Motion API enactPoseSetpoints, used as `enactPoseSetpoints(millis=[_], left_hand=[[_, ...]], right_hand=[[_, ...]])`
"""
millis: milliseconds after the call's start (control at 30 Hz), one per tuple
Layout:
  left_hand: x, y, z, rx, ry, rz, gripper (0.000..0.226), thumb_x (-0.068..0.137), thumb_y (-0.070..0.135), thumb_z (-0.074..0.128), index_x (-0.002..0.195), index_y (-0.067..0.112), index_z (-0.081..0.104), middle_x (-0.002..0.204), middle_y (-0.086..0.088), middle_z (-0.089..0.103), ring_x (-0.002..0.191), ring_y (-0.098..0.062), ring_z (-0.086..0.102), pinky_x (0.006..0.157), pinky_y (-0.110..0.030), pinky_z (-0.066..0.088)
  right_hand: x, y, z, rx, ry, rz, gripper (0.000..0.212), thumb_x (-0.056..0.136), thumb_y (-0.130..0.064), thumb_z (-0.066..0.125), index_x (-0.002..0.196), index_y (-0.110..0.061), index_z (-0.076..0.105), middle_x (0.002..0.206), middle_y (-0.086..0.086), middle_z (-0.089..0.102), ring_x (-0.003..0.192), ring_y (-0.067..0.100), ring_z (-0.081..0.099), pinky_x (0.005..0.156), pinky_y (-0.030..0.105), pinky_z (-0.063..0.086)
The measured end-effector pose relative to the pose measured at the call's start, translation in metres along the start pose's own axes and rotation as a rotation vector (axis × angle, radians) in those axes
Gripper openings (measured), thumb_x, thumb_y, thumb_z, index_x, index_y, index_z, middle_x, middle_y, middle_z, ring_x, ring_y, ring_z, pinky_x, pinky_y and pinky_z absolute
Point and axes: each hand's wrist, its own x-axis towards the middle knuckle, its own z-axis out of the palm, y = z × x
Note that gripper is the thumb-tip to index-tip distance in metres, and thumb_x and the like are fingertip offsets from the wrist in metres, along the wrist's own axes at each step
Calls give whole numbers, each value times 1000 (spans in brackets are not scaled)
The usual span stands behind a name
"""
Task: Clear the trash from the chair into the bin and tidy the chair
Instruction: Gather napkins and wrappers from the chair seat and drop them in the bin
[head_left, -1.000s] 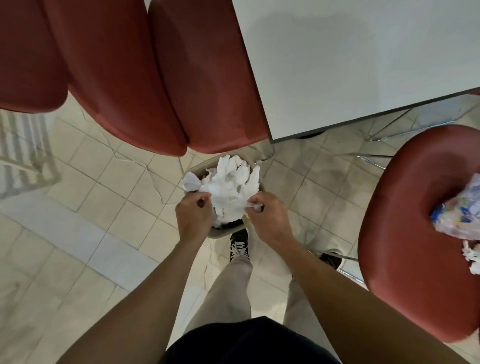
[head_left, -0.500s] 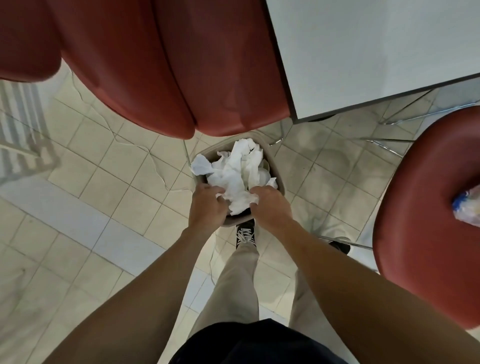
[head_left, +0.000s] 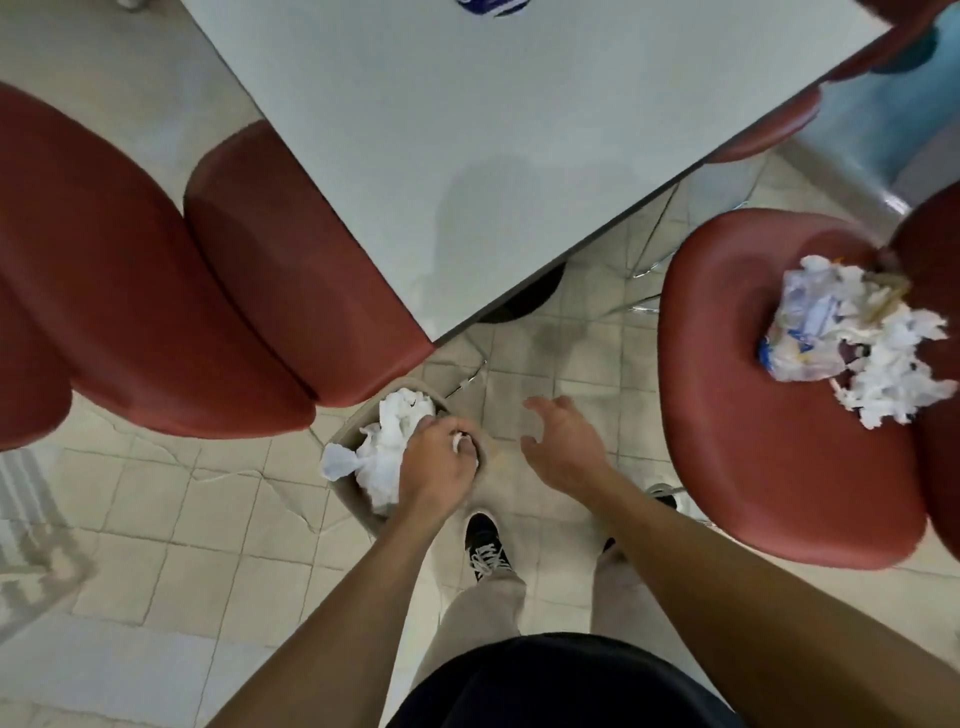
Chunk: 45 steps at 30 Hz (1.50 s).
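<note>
Pressing crumpled white paper (head_left: 387, 457) into the bin (head_left: 358, 496), the left hand (head_left: 441, 462) stays curled on it. The right hand (head_left: 563, 447) hangs spread and empty. No lettering is readable.

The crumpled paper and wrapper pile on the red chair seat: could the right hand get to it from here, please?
Probably yes: the right hand is open and empty, and only bare floor and seat lie between it and the pile.

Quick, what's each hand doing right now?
Left hand: closed on the white paper in the bin.
Right hand: open, empty, beside the bin.
</note>
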Motion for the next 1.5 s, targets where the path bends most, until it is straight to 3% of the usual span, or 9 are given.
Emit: enactPoseSetpoints(millis=[300, 433, 567, 667, 767, 867, 1067, 1300, 1500], left_hand=[[14, 117, 51, 217, -156, 309, 26, 88, 16, 57, 112, 24, 65, 116, 4, 61, 108, -18, 57, 95, -39, 47], [9, 169, 89, 287, -213, 462, 31, 89, 16, 57, 118, 23, 63, 120, 3, 60, 115, -16, 53, 102, -35, 42], [4, 223, 129, 344, -271, 592, 34, 89, 14, 58, 122, 20, 63, 119, 0, 60, 115, -18, 53, 98, -28, 40], [5, 257, 163, 385, -336, 654, 34, 87, 14, 58, 120, 20, 64, 118, -3, 61, 114, -20, 53, 98, -29, 41], [8, 288, 204, 398, -394, 670, 31, 86, 16, 60, 116, 22, 65, 116, 2, 60, 112, -17, 54, 98, -28, 41], [12, 315, 241, 435, -411, 700, 31, 85, 18, 61, 115, 23, 65, 117, 3, 60, 113, -17, 53, 99, -28, 40], [27, 364, 316, 512, -493, 752, 34, 84, 19, 63, 118, 20, 64, 121, 1, 61, 115, -19, 52, 100, -24, 34], [47, 405, 411, 565, -624, 726, 38, 83, 19, 63, 121, 21, 62, 123, -1, 58, 115, -21, 53, 99, -37, 45], [71, 412, 498, 613, -722, 716, 51, 80, 7, 60, 129, 21, 56, 124, -3, 55, 113, -23, 55, 94, -35, 48]], right_hand=[[-21, 95, -86, 140, 142, 151, 54, 90, -22, 55, 142, -21, 41, 142, 7, 40, 123, 26, 49, 100, 35, 43], [-31, 144, -118, 190, 200, 227, 48, 87, -25, 57, 134, -21, 48, 129, 9, 46, 117, 29, 52, 96, 36, 44], [-40, 198, -147, 226, 256, 304, 34, 82, -23, 56, 115, -16, 54, 112, 12, 51, 104, 35, 56, 86, 39, 48], [-42, 241, -168, 264, 283, 350, 37, 85, -24, 57, 120, -14, 55, 116, 14, 51, 107, 35, 56, 92, 41, 48], [-40, 286, -187, 300, 288, 402, 50, 88, -25, 60, 136, -18, 47, 131, 12, 46, 118, 32, 54, 101, 39, 44], [-34, 327, -201, 332, 291, 448, 51, 90, -25, 59, 139, -21, 45, 138, 11, 42, 122, 30, 51, 103, 37, 43], [-15, 407, -227, 384, 310, 520, 52, 89, -24, 59, 139, -22, 45, 136, 14, 47, 124, 31, 49, 103, 36, 41], [26, 490, -238, 483, 311, 583, 52, 86, -21, 61, 135, -24, 47, 135, 12, 46, 125, 29, 47, 102, 37, 41], [67, 550, -218, 522, 317, 588, 59, 84, -15, 62, 140, -24, 44, 136, 7, 41, 118, 28, 53, 99, 40, 45]])
